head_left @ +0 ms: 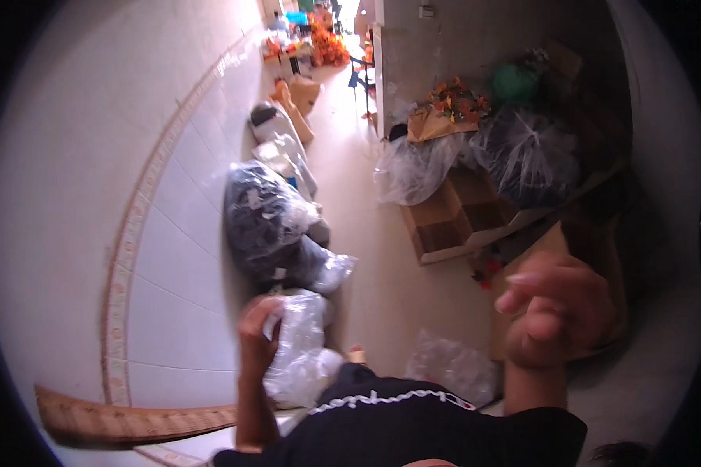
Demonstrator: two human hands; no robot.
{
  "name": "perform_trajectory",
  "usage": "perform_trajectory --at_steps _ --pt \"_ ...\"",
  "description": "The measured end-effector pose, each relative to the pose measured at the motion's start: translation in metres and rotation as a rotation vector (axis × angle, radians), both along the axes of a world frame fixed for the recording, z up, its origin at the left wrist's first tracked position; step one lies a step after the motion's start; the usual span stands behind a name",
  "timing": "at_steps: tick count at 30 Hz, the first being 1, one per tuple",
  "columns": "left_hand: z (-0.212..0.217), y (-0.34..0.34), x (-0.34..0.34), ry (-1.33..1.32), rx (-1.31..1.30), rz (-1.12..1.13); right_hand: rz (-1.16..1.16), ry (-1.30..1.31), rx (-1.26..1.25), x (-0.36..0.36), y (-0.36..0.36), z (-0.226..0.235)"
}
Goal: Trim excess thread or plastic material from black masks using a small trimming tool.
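My left hand [255, 331] is raised at the lower middle, its fingers closed on a crumpled clear plastic bag [300, 350] that hangs beside my black shirt. My right hand [557, 307] is lifted at the lower right, blurred, fingers loosely curled with nothing visible in them. A second clear plastic bag [452, 366] lies on the floor between my arms.
Dark filled plastic bags [265, 218] lie along the tiled wall [156, 218] on the left. On the right, a cardboard box [452, 222] and large clear bags [522, 159] with orange artificial flowers [456, 101] crowd the corridor. More flowers and boxes [319, 43] stand at the far end.
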State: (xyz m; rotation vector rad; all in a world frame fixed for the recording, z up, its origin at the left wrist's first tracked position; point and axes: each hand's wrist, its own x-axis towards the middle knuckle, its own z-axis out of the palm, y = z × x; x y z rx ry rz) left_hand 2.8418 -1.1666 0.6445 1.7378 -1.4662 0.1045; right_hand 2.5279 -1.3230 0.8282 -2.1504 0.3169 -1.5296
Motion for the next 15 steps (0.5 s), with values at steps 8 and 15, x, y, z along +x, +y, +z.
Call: perform_trajectory --at_steps 8,15 --pt "0.207 -0.171 0.113 -0.525 -0.762 -0.251 0.003 0.276 -0.364 0.137 -0.177 0.058" --pt "0.205 -0.36 0.227 -0.669 -0.915 -0.219 -0.014 0.193 -0.53 0.227 -0.377 0.049"
